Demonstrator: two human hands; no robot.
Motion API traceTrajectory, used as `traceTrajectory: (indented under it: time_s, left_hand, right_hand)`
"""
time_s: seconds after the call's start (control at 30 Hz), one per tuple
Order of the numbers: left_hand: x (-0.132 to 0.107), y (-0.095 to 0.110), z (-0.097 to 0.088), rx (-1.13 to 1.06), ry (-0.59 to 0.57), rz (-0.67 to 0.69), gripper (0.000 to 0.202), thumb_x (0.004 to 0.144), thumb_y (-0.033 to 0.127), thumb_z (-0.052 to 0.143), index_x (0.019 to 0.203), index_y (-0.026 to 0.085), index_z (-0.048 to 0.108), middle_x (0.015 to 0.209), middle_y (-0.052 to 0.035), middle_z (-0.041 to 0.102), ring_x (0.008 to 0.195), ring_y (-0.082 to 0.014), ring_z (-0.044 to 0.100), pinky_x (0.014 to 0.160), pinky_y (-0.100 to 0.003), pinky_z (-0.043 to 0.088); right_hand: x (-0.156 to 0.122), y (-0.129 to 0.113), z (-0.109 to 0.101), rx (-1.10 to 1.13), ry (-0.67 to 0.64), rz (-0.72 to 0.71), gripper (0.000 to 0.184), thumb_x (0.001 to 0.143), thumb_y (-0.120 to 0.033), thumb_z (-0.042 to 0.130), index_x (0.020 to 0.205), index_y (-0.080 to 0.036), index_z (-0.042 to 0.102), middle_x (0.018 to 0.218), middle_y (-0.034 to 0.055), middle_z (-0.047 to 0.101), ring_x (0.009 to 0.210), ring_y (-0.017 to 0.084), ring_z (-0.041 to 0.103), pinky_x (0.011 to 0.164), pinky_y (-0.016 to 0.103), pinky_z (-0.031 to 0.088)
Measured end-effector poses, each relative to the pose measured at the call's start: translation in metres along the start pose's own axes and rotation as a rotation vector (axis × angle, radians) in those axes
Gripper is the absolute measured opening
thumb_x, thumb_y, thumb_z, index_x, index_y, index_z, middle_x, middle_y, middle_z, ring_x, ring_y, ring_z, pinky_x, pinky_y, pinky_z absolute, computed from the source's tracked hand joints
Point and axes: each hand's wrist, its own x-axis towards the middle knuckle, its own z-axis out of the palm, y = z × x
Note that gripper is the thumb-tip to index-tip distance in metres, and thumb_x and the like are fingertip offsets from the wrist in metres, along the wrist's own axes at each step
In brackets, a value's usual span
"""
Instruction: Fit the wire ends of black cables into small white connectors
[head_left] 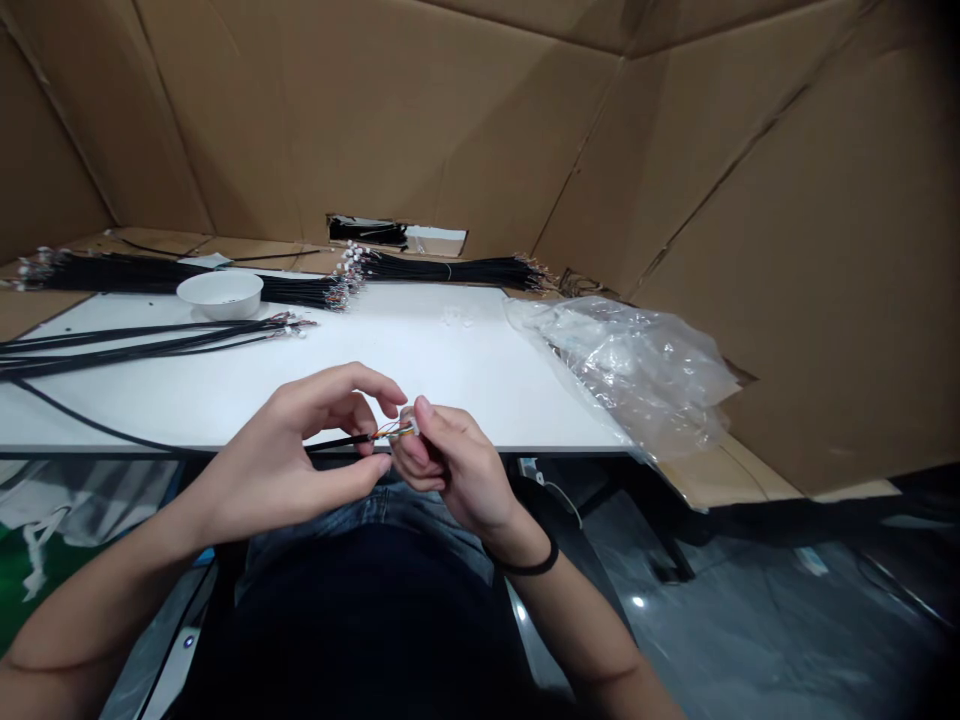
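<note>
A black cable (pixel 341 442) runs into the space between my hands, over the table's front edge. Thin coloured wires (pixel 388 432) fan out of its end and lead to a small white connector (pixel 410 425). Thumb and fingers of my right hand (pixel 457 455) are pinched on that connector. My left hand (pixel 300 440) is around the cable end with thumb and index finger spread apart. Its other fingers curl behind the cable, and whether they touch it is hard to see.
On the white table (pixel 510 400) lie a bundle of black cables (pixel 450 270), loose cables (pixel 135 345) and a white bowl (pixel 221 293). Clear plastic bags (pixel 637 360) cover the right side. Cardboard walls (pixel 420 120) enclose the back and right. Small clear pieces (pixel 457 315) lie mid-table.
</note>
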Motion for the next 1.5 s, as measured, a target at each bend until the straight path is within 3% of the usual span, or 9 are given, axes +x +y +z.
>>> traceTrajectory:
  time_s: [0.23,0.43,0.63,0.97,1.2,1.37,1.5]
  left_hand:
    - [0.0,0.002,-0.001,0.043,0.001,0.126,0.028,0.081,0.005,0.061,0.103,0.023,0.061,0.103,-0.003,0.06,0.087,-0.0121,0.061,0.075,-0.023,0.055]
    - [0.001,0.003,-0.001,0.233,0.0,0.252,0.026,0.081,0.003,0.061,0.094,0.024,0.068,0.111,-0.0037,0.058,0.085,-0.0114,0.065,0.075,-0.024,0.054]
    - [-0.003,-0.001,-0.005,0.28,-0.056,0.343,0.026,0.087,0.004,0.058,0.102,0.023,0.067,0.119,-0.0058,0.054,0.08,-0.0088,0.065,0.072,-0.023,0.053]
    - [-0.005,0.0,-0.009,0.287,-0.083,0.296,0.014,0.092,0.013,0.057,0.094,0.021,0.068,0.119,-0.0087,0.058,0.074,-0.0104,0.065,0.07,-0.026,0.055]
    - [-0.005,0.004,-0.01,0.351,-0.115,0.287,0.012,0.09,0.012,0.06,0.087,0.021,0.067,0.114,-0.0072,0.063,0.107,-0.0208,0.063,0.074,-0.026,0.053]
    - [-0.004,0.007,-0.007,0.346,-0.077,0.253,0.014,0.087,0.009,0.062,0.08,0.021,0.065,0.11,-0.0036,0.062,0.099,-0.0154,0.063,0.078,-0.025,0.051]
    - [-0.002,0.007,-0.004,0.343,-0.007,0.226,0.015,0.084,0.007,0.062,0.077,0.02,0.064,0.108,-0.0019,0.061,0.089,-0.0112,0.064,0.069,-0.021,0.049]
  right_hand:
    - [0.0,-0.01,-0.003,0.033,-0.054,0.086,0.051,0.089,-0.05,0.059,0.054,-0.017,0.043,0.047,-0.0089,0.026,0.041,0.004,0.02,0.042,0.021,0.011]
    - [-0.001,-0.014,-0.007,0.078,-0.08,0.151,0.049,0.087,-0.05,0.06,0.055,-0.017,0.043,0.046,-0.0095,0.027,0.04,0.003,0.02,0.04,0.02,0.011]
    - [-0.002,-0.02,-0.007,0.069,-0.075,0.151,0.044,0.086,-0.045,0.059,0.055,-0.016,0.047,0.046,-0.0087,0.029,0.039,0.004,0.022,0.039,0.02,0.011]
    - [-0.003,-0.025,-0.011,-0.363,-0.034,-0.014,0.034,0.083,-0.039,0.059,0.059,-0.016,0.055,0.052,-0.0047,0.042,0.045,0.006,0.029,0.043,0.023,0.019]
    - [-0.004,-0.029,-0.011,-0.391,-0.027,-0.019,0.023,0.081,-0.03,0.061,0.063,-0.015,0.059,0.048,-0.0066,0.039,0.044,0.006,0.028,0.043,0.022,0.02]
    - [-0.001,-0.028,-0.013,-0.358,-0.065,0.02,0.02,0.08,-0.025,0.061,0.063,-0.014,0.061,0.05,-0.0059,0.045,0.043,0.005,0.029,0.041,0.021,0.019]
    - [0.001,-0.026,-0.014,-0.184,-0.051,0.094,0.016,0.075,-0.022,0.063,0.062,-0.013,0.062,0.058,-0.0019,0.057,0.042,0.003,0.03,0.039,0.02,0.017]
